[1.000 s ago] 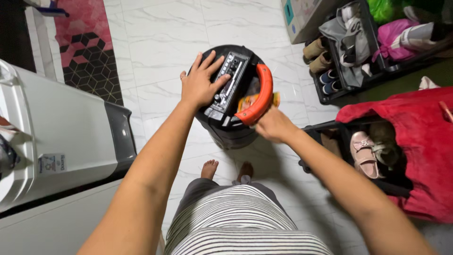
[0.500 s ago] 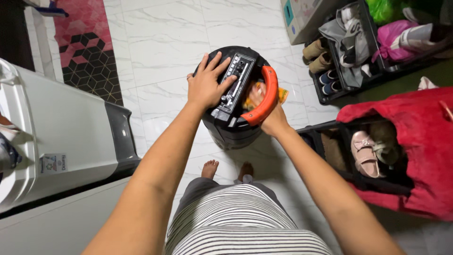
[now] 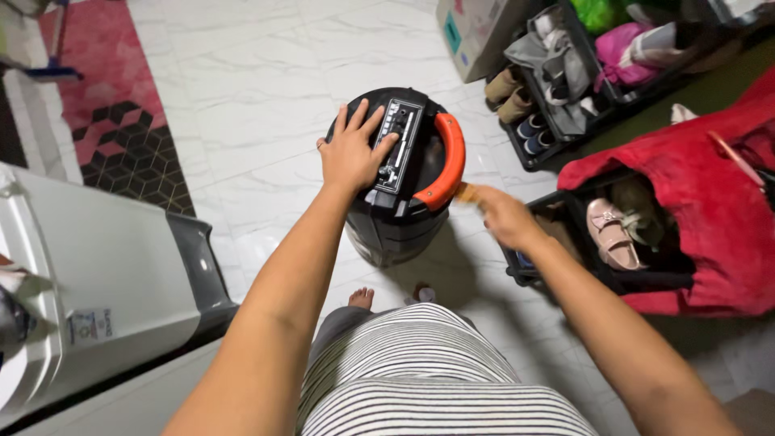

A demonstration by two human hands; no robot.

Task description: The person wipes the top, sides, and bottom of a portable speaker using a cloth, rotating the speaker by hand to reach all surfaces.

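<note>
Head view: left hand (image 3: 352,152) spread flat, fingers splayed on top of round black portable speaker with orange curved handle (image 3: 401,179), standing upright on white marble-patterned tile floor (image 3: 242,97). Right hand (image 3: 502,215) blurred just beside the handle, pinching a small orange-brown thing (image 3: 463,192); kind unclear

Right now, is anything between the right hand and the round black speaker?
Nothing visible. The right hand hangs beside the speaker, close to its orange handle, with only bare floor under the gap. The left hand already rests on top.
</note>
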